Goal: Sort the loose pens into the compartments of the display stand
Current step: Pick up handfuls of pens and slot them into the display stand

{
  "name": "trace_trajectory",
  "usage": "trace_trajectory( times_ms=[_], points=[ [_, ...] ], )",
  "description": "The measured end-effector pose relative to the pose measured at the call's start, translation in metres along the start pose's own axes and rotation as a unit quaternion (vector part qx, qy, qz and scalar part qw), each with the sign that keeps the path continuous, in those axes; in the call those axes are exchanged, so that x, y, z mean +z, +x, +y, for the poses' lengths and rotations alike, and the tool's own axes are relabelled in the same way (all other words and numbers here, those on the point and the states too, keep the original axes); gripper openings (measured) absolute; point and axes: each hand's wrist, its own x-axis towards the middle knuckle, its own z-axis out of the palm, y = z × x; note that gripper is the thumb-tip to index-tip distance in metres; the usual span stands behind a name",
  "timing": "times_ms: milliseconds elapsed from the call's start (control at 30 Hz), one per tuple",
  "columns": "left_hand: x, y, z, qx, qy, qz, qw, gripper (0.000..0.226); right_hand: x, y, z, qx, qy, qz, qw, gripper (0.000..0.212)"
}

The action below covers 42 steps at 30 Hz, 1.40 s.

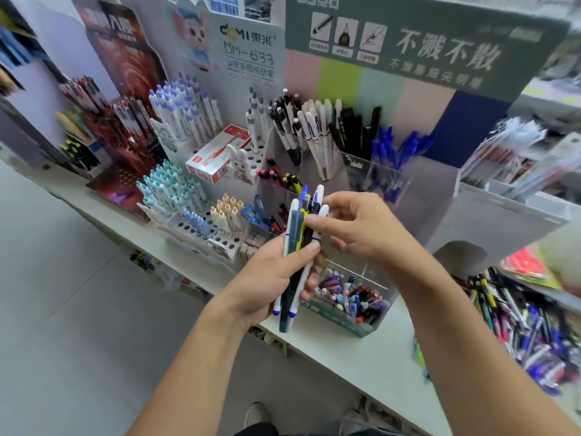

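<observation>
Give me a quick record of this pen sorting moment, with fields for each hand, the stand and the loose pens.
left hand: left hand grips a bundle of pens, upright and fanned
right hand: right hand pinches one pen at the top of the bundle
stand: clear stand behind the hands; rear compartments hold white, black and blue pens
front compartment: front bin holds small mixed items
loose pens: pile on the shelf at right
progress: bundle not yet sorted
</observation>
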Motion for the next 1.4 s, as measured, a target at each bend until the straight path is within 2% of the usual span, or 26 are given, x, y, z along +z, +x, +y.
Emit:
trace_trajectory(
  times_ms=[67, 167, 300, 467, 600, 700, 767, 833, 900, 933, 1033, 1167, 1300, 1400],
  points=[
    [0.01, 0.001, -0.007, -0.014, 0.018, -0.003, 1.0, 0.008, -0.003, -0.011, 0.017, 0.022, 0.106, 0.003, 0.994, 0.019],
    [0.024, 0.002, -0.015, -0.017, 0.02, 0.0, 1.0, 0.01, -0.011, -0.022, 0.026, 0.023, 0.171, 0.004, 0.985, 0.017],
    [0.039, 0.0, -0.022, -0.007, 0.012, 0.016, 1.0, 0.011, -0.021, -0.036, 0.031, -0.002, 0.192, -0.006, 0.981, 0.019],
    [0.038, -0.01, -0.023, -0.01, 0.032, -0.002, 0.999, 0.028, -0.031, -0.04, 0.037, 0.01, 0.241, 0.073, 0.968, 0.02],
    [0.037, -0.019, -0.022, -0.046, 0.045, -0.027, 0.998, 0.026, -0.03, -0.04, 0.03, 0.032, 0.206, -0.011, 0.978, 0.023],
    [0.036, -0.023, -0.022, -0.042, 0.051, -0.019, 0.998, 0.022, -0.026, -0.036, 0.029, 0.046, 0.198, 0.007, 0.979, 0.019],
    [0.032, -0.022, -0.026, -0.03, 0.055, 0.031, 0.998, 0.018, -0.027, -0.034, 0.029, 0.043, 0.196, 0.046, 0.979, 0.012],
    [0.023, -0.017, -0.033, -0.017, 0.099, 0.122, 0.987, 0.016, -0.03, -0.034, 0.03, 0.034, 0.185, 0.059, 0.98, 0.01],
    [0.009, -0.013, -0.037, 0.015, 0.224, 0.196, 0.954, 0.018, -0.033, -0.033, 0.029, 0.022, 0.151, 0.068, 0.986, 0.012],
    [0.003, -0.013, -0.038, 0.034, 0.3, 0.206, 0.931, 0.02, -0.034, -0.032, 0.027, 0.016, 0.116, 0.072, 0.991, 0.013],
    [-0.009, -0.016, -0.035, 0.061, 0.438, 0.186, 0.877, 0.016, -0.035, -0.03, 0.016, -0.022, -0.025, 0.05, 0.998, 0.013],
    [-0.009, -0.021, -0.03, 0.05, 0.482, 0.14, 0.864, 0.015, -0.027, -0.024, 0.002, -0.052, -0.118, -0.076, 0.989, 0.011],
    [-0.006, -0.023, -0.025, 0.044, 0.503, 0.092, 0.858, 0.015, -0.022, -0.017, 0.0, -0.079, -0.175, -0.1, 0.976, 0.004],
    [-0.006, -0.022, -0.016, 0.045, 0.516, 0.073, 0.852, 0.014, -0.024, -0.016, -0.002, -0.077, -0.174, -0.134, 0.972, 0.008]
  ],
)
